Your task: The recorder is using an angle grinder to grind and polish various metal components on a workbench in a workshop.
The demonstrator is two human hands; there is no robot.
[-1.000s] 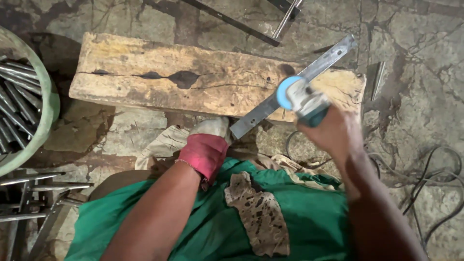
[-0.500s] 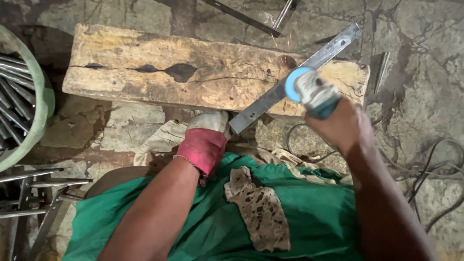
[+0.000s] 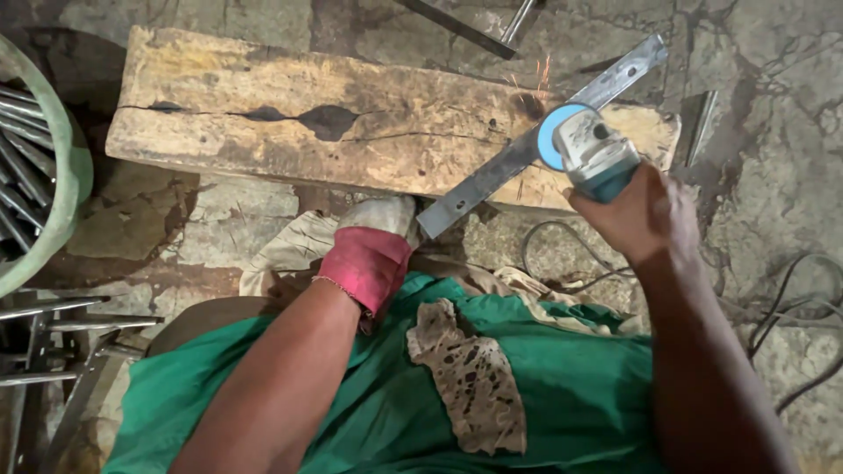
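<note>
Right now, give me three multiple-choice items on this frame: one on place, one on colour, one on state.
1. Where does the flat metal bar lie?
A. Slanted across the wooden block
B. Inside the green tub
C. Flat on the green cloth

2. What colour is the glove cuff on the left hand?
A. Blue
B. Red
C. Yellow

3. What is the angle grinder doing?
A. Lying on the floor
B. Hanging by its cord
C. Held against the bar, throwing sparks

Answers:
1. A: the bar crosses the wooden block's right end at a slant.
2. B: the cuff is red, the fingers whitish.
3. C: the right hand holds it and sparks fly.
</note>
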